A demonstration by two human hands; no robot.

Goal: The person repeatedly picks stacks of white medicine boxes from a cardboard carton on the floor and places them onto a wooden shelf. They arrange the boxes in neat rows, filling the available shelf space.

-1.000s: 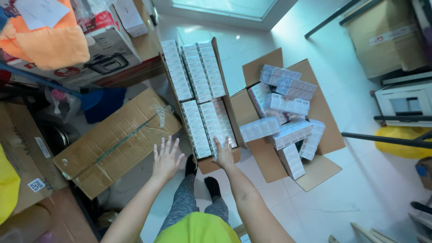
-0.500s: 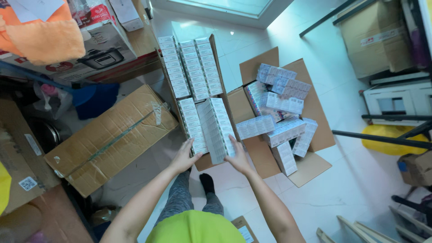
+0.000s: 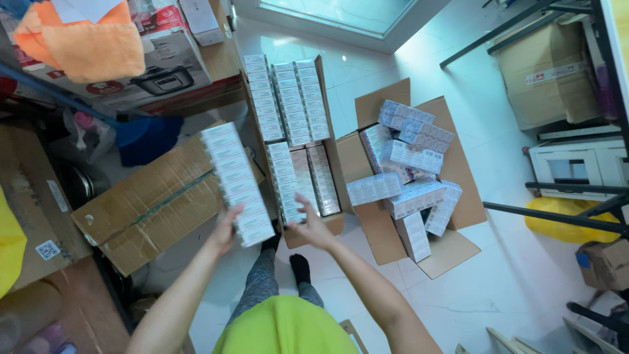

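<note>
My left hand (image 3: 225, 231) grips the near end of a long white shrink-wrapped stack of small boxes (image 3: 236, 182), lifted up and to the left of the tall open carton (image 3: 327, 141). That carton holds neat rows of the same white packs (image 3: 288, 105). My right hand (image 3: 310, 223) hovers with fingers spread just above the carton's near rows, holding nothing. To the right, a second open carton (image 3: 458, 164) is heaped with loose white bundles (image 3: 409, 170).
A taped brown carton (image 3: 154, 196) lies at the left under the lifted stack. A printed appliance box (image 3: 141, 72) and an orange cloth (image 3: 85, 42) sit at the upper left. A yellow bag (image 3: 567, 219) and black metal rack bars (image 3: 557, 210) stand on the right.
Both hands were on the packs in the tall carton; now my left hand has lifted one long stack out and swung it left, and my right hand has come off it.
</note>
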